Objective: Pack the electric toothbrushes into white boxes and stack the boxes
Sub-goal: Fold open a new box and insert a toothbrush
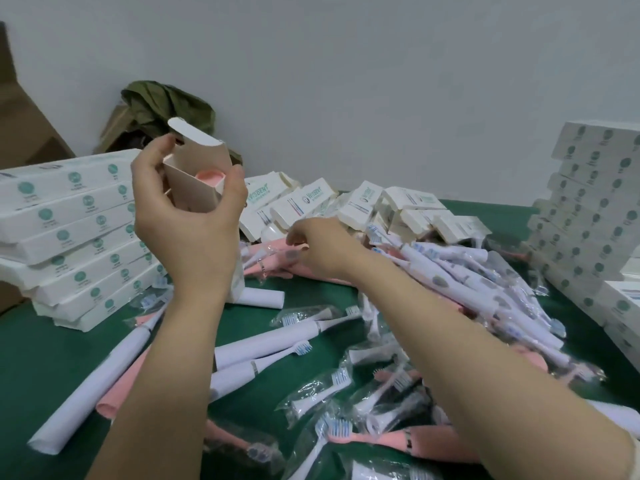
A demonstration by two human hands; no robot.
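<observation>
My left hand holds a white box upright above the table, its top flap open and the end of a pink toothbrush showing inside. My right hand reaches over the heap, fingers pinched at a clear-wrapped pink toothbrush; whether it grips it I cannot tell. White and pink toothbrushes in clear bags lie heaped across the green table. Filled white boxes are stacked at the left and at the right.
Empty open boxes lie in a loose pile at the back centre. A green cloth rests on brown cartons against the wall. Spare brush heads in bags scatter at the near edge.
</observation>
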